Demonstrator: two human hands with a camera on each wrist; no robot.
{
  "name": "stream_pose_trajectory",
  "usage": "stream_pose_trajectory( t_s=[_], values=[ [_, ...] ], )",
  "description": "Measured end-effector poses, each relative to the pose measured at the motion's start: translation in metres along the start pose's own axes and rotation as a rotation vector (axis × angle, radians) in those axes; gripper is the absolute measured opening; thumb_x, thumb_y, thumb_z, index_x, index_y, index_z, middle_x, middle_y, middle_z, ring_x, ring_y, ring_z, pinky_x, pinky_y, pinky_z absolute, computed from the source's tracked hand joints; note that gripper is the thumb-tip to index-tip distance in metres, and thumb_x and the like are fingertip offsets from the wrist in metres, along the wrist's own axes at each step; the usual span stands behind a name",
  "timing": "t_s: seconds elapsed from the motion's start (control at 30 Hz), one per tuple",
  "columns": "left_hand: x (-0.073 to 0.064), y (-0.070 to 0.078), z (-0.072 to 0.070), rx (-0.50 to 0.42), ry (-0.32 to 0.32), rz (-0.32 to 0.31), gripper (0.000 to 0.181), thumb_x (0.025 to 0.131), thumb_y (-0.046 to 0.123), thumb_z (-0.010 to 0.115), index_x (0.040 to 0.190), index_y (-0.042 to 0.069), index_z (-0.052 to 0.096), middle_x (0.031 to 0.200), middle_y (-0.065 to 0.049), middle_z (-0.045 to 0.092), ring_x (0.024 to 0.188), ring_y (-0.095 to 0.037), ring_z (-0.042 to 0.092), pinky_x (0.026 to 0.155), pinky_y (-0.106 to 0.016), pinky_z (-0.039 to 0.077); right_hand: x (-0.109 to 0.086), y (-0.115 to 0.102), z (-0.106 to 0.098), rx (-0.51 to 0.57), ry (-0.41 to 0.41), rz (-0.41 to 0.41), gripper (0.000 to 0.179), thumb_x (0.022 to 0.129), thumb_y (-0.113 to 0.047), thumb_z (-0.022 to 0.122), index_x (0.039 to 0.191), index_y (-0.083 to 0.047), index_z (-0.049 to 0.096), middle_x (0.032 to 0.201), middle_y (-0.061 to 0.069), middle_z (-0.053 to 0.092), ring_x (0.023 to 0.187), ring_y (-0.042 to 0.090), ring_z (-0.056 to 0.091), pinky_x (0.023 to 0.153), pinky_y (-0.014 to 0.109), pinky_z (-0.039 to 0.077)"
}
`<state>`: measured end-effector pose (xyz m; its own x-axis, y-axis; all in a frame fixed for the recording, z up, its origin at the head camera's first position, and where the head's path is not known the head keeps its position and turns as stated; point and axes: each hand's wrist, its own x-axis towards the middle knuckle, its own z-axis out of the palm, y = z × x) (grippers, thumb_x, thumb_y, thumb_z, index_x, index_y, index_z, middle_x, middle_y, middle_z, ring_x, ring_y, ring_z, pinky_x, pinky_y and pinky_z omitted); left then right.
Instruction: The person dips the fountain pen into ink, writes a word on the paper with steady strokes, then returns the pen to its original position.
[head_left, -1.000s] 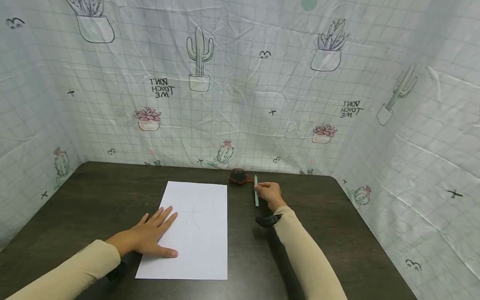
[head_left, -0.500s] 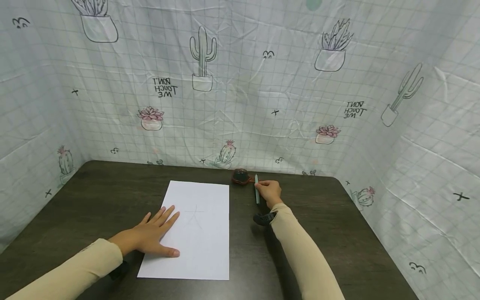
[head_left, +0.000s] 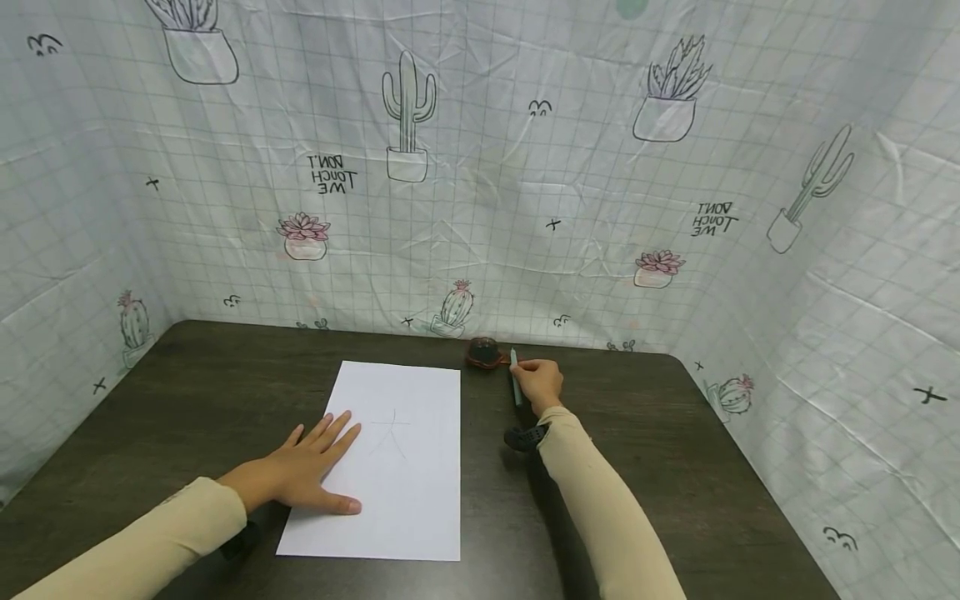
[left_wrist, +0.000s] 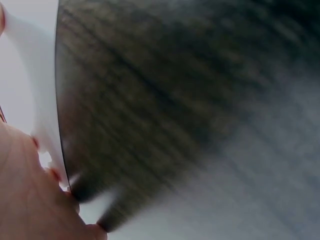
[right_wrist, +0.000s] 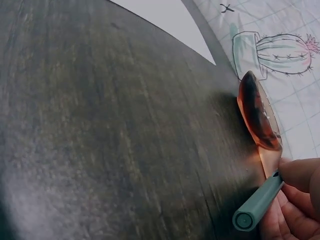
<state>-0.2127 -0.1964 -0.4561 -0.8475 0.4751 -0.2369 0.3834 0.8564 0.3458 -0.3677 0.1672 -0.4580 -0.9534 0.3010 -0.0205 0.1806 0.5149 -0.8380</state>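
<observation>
A white sheet of paper (head_left: 412,500) with a thin-lined figure (head_left: 392,423) drawn on it lies on the dark table. My left hand (head_left: 311,475) rests flat over its left edge, fingers spread. At the back, my right hand (head_left: 542,383) pinches a pale green pen (head_left: 517,390) between thumb and fingers; one blunt round end of the pen (right_wrist: 252,207) faces the right wrist camera. Close beside those fingertips is an amber-brown rounded thing (head_left: 483,353) with a dark face and a narrow handle, like a small hand mirror. The handle passes behind the pen.
A white cloth (head_left: 510,183) printed with cacti and grid lines hangs along the back and both sides of the table (head_left: 637,492). A black band (head_left: 525,437) sits at my right wrist.
The pen has tilted slightly in my right hand, its near end swinging a little away. My left hand and the paper have stayed put, while the head view has shifted slightly.
</observation>
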Motion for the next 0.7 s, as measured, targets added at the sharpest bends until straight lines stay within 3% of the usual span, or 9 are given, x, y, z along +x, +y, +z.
stream_pose_trajectory(
  t_s=[0.4,0.7],
  values=[
    [0.0004,-0.0015,0.0014,-0.017,0.014,0.009,0.116,0.072,0.078,0.058,0.154,0.009,0.015,0.161,-0.015,0.001,0.145,-0.042,0.001,0.107,-0.071,0.000,-0.0010,-0.0017,0.0040,-0.038,0.057,-0.023,0.026,0.089,-0.023,0.070,0.106,-0.004,0.073,0.110,0.017,0.068,0.102,0.034,0.059,0.082,0.045,0.049],
    [0.0008,-0.0009,-0.0002,-0.009,-0.013,0.003,0.117,0.072,0.079,0.057,0.155,0.010,0.013,0.161,-0.015,-0.001,0.145,-0.042,-0.002,0.107,-0.071,-0.001,-0.0024,-0.0006,0.0060,-0.032,0.080,-0.028,0.026,0.088,-0.023,0.070,0.106,-0.004,0.073,0.108,0.016,0.069,0.103,0.035,0.058,0.084,0.045,0.048]
  ],
)
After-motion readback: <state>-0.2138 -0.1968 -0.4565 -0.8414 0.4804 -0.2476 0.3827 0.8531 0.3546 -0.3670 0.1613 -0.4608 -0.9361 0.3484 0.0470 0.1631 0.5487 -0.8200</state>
